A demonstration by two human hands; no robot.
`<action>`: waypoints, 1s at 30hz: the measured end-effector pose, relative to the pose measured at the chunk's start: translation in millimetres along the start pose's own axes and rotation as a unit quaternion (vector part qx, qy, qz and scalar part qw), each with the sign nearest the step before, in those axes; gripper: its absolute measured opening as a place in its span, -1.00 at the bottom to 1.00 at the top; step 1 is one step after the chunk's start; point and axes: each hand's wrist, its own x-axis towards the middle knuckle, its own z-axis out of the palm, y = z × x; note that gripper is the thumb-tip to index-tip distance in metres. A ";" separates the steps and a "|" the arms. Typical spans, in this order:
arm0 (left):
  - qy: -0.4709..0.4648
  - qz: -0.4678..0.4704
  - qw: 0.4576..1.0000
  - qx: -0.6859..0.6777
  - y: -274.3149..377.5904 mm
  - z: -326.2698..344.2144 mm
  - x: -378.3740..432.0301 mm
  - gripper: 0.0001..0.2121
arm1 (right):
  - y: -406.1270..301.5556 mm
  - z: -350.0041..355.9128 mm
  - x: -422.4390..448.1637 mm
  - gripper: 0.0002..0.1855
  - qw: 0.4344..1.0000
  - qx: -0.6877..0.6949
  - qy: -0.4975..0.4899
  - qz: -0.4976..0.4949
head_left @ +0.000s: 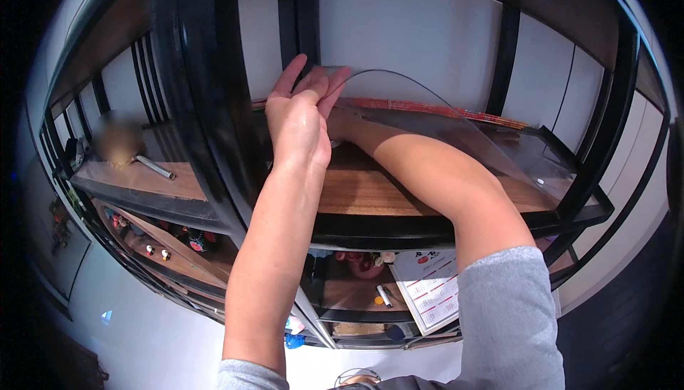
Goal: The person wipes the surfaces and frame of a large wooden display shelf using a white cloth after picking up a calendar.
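My left hand (302, 114) is raised over a wooden shelf (368, 192) with a black frame. Between its fingers it holds the edge of a clear plastic sheet (486, 146), which bends up off the shelf and slopes down to the right. My right arm reaches in from the right over the bare wood. Only a little of my right hand (341, 125) shows behind my left wrist; its fingers are hidden. Something pale shows just below it, too little to name.
A black upright (208, 96) stands close left of my left arm. Red sticks or packets (395, 104) line the shelf's back. A metal tube (155, 167) lies on the left shelf. Below are a calendar (427, 294), a white marker-like tube (383, 296) and flowers (363, 264).
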 end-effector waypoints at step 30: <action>0.007 0.027 0.999 0.044 -0.2 -0.8 2.3 -0.60 | 104.0 -4.6 -121.3 -0.50 0.951 0.043 0.063 0.300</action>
